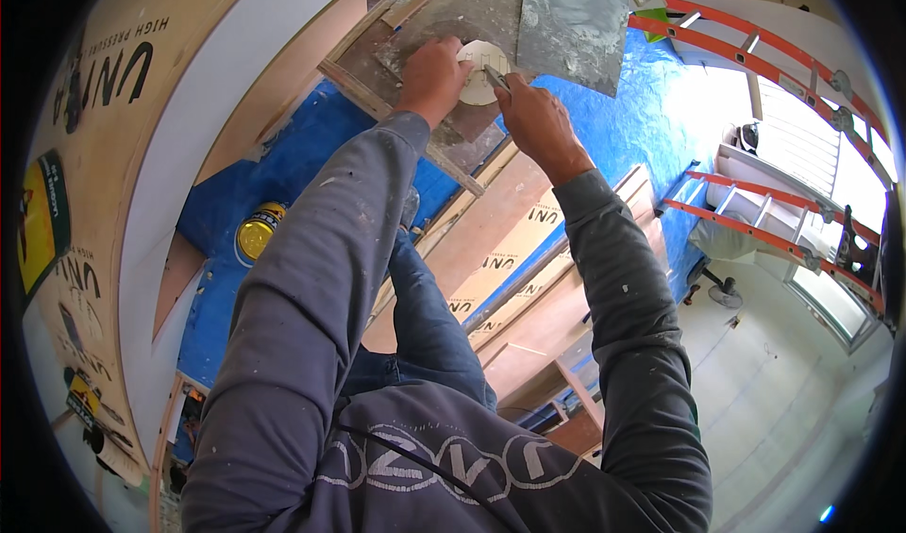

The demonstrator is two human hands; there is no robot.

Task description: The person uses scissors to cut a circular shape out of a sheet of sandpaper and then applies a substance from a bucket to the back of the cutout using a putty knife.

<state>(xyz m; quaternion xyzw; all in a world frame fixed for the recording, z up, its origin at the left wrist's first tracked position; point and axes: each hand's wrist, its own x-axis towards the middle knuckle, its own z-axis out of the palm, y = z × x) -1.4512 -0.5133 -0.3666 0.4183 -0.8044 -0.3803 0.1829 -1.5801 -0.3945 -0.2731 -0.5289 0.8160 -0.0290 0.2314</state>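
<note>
A round white disc (479,92) with dark line marks lies on a stained worn board (396,51) at the top middle. My left hand (433,78) presses on the disc's left edge, its fingertips and thumb against it. In my right hand (536,116) is a slim grey tool, perhaps a utility knife (497,78), its tip at the disc's right part. Just beyond the right hand, a grey, smeared flat sheet (575,23) overhangs the board's edge. The underside of the disc is hidden.
Blue sheeting (297,143) covers the floor, with a yellow-topped can (260,239) at left. Long plywood panels (467,250) lie below the board. Orange ladders (750,221) occupy the right side, near a fan (725,292). A tall panel edge (191,108) rises at left.
</note>
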